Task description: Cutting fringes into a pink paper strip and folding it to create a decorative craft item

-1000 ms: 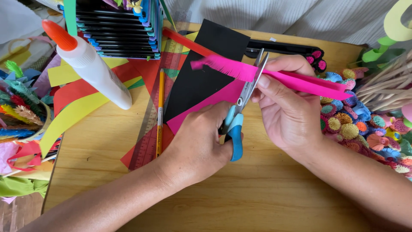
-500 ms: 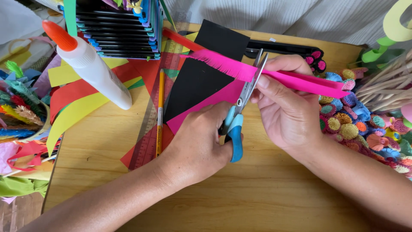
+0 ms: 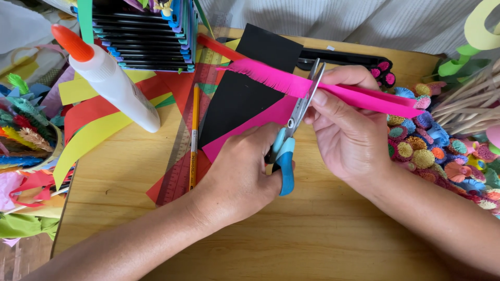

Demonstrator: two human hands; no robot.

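Change: scissors [image 3: 291,135] sit a bit farther along the pink paper strip [image 3: 323,89] than before.
Glue bottle [image 3: 112,80]: far left, clear of the work.
Left hand [image 3: 245,174]: closed on the scissors' blue handles.
Right hand [image 3: 349,127]: pinching the strip above the wooden surface [image 3: 312,234].

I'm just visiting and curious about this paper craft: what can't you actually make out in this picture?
All from the head view:
- Scissors: the handle loops are mostly hidden inside the left hand.
- Pink paper strip: its middle is covered by the right hand.
- Black holder: partly behind the black card and right hand.
- Glue bottle: label faces away.
- Paper flowers: cut off by the right edge.
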